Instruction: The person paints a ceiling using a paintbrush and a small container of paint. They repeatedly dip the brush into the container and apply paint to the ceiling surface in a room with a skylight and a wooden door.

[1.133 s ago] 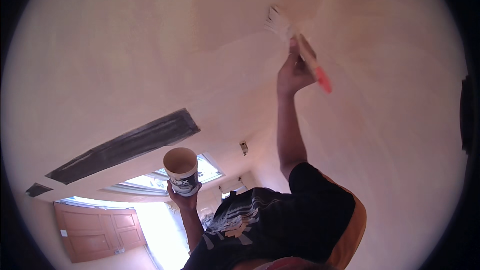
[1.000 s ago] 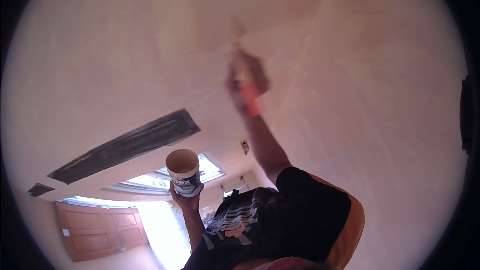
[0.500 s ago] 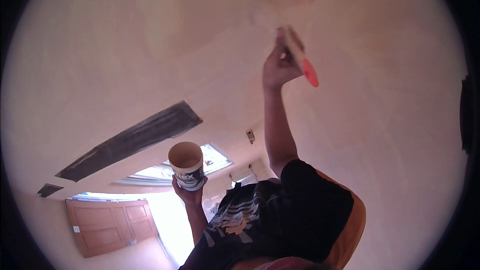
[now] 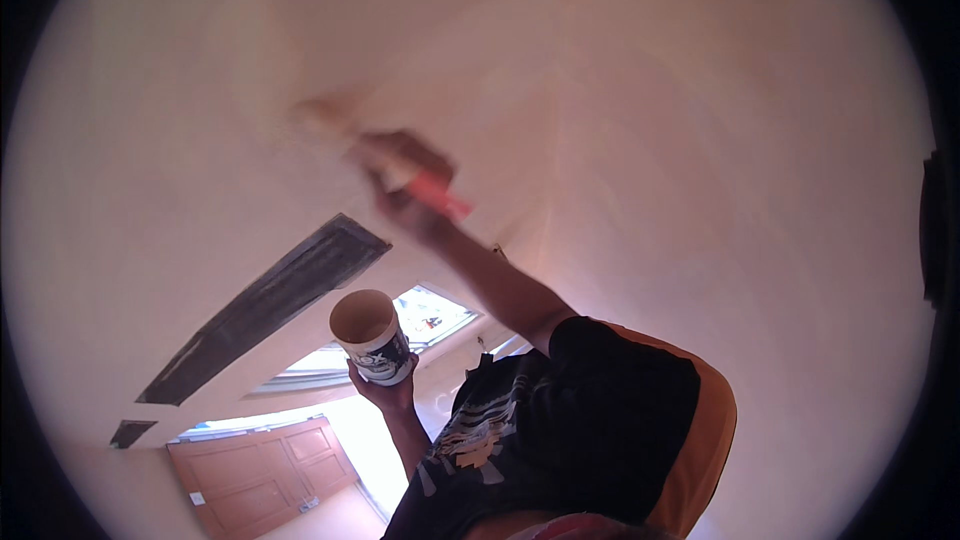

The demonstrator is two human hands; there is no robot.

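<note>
Raised against the pale pinkish-cream painted surface (image 4: pixel 640 120), my right hand (image 4: pixel 408 172) is closed round a paintbrush (image 4: pixel 440 194) with a red-ended handle. The brush and hand are smeared by motion, and the bristle end is a tan blur at or close to the surface. Lower down, my left hand (image 4: pixel 388 394) grips a white paint bucket (image 4: pixel 372 340) with a dark printed side, its fingers round the base. The bucket is slightly tilted with its open top up. How much paint it holds I cannot tell.
A long dark grey patch (image 4: pixel 265 310) runs across the surface, with a smaller dark patch (image 4: pixel 132 433) beyond its end. Behind the bucket is a bright window (image 4: pixel 428 314). A brown panelled door (image 4: pixel 255 480) stands beside a bright opening at lower left.
My right hand has swept the paintbrush left and somewhat down across the surface. My left hand still holds the paint bucket, and the view has shifted slightly.
</note>
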